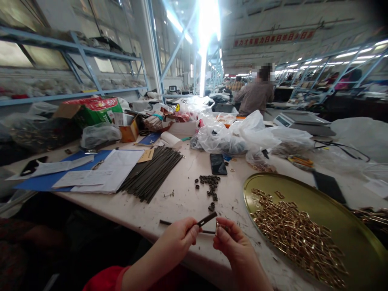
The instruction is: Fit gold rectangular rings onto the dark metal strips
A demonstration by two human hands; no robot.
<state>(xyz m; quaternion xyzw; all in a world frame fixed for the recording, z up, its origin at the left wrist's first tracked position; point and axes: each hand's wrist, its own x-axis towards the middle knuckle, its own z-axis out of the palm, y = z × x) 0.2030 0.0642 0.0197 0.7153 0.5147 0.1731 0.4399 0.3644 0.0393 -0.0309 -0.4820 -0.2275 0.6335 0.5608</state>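
Evidently the work was all at the near edge of the pale tabletop, where two bare hands faced each other with only a narrow gap between what they held. The left hand, coming out of a red sleeve, had its thumb and fingers clamped on a short dark strap — a slot showed near the grip, and the free end pointed up and toward the right hand. That one pinched a small metal buckle between thumb and fingertips, upright and just beside the strap's end; whether the two touched, I could not tell. Behind the hands a thin dark strip lay across the table, partly hidden by them. Beyond it sat a scatter of small dark strap loops, with a black smartphone just past them. To the right, a round gold-coloured tray held a heap of gold-toned buckles. To the left, a fanned bundle of long dark strips lay beside white papers on a blue folder, with a brown cardboard tag at its far end. Clear plastic bags crowded the back of the table — and farther off, a person in a brownish top faced away
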